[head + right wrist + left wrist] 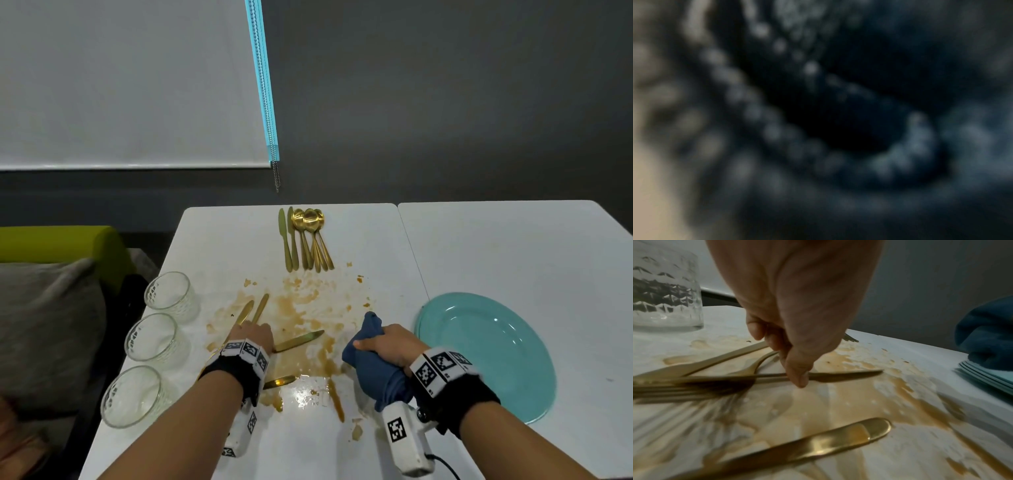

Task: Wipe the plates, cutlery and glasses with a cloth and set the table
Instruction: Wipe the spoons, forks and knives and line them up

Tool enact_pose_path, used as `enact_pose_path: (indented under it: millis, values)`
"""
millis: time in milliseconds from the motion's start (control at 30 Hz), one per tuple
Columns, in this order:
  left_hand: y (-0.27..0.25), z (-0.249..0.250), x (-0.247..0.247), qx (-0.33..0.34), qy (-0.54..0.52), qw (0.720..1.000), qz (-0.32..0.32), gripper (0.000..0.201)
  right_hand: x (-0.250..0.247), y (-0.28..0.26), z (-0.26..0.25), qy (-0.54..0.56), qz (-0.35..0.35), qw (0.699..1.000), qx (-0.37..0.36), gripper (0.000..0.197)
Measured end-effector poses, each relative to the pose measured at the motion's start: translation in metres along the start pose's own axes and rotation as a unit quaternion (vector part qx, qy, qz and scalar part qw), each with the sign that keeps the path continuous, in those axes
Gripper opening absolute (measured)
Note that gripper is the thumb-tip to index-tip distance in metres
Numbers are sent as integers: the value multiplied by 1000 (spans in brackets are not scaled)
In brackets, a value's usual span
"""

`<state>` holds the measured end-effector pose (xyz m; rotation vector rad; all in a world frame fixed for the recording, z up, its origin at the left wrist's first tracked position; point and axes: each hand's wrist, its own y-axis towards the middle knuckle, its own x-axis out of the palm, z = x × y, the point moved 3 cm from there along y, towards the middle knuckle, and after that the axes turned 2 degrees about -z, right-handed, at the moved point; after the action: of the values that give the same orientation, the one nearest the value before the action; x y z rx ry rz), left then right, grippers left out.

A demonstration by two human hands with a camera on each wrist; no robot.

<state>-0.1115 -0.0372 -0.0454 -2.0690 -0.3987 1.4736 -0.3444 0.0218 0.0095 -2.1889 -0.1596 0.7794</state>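
On the stained white table point(219, 246), left wrist view alone shows the left hand point(797, 305) pinching a knife point(838, 375); right hand point(390, 346) clutches the cloth point(373, 373).

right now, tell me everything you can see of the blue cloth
The blue cloth is dark blue, soft fabric, bunched into a wad. The right hand grips it, fingers curled round the middle; one end sticks out beyond the fingers, the other hangs toward the wrist. It sits over the white table, beside the teal plate, near the brown spill.
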Motion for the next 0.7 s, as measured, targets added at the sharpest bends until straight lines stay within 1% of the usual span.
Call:
enact_pose_path:
  millis: [100, 233, 333, 500, 600, 667, 700]
  values:
    - [0, 4, -1, 16, 9, 1000, -3, 31, 3, 1, 1, 10, -6, 1000, 2, 56]
    - [0, 7, -1, 27, 16, 999, 13, 29, 5, 2, 1, 18, -12, 1000, 6, 57]
    - [2, 7, 0, 41, 24, 999, 13, 27, 5, 4, 1, 27, -8, 1000, 8, 58]
    - [0, 5, -5, 28, 26, 999, 14, 26, 4, 6, 3, 69, -1, 997, 18, 62]
    - [-2, 10, -17, 34, -26, 998, 38, 25, 3, 7, 3, 161, 3, 987, 29, 62]
    - [-10, 17, -34, 34, -108, 992, 53, 25, 3, 8, 3, 241, 11, 970, 35, 62]
    - [-14, 21, -43, 35, -173, 982, 62, 24, 3, 8, 4, 283, 13, 958, 39, 62]
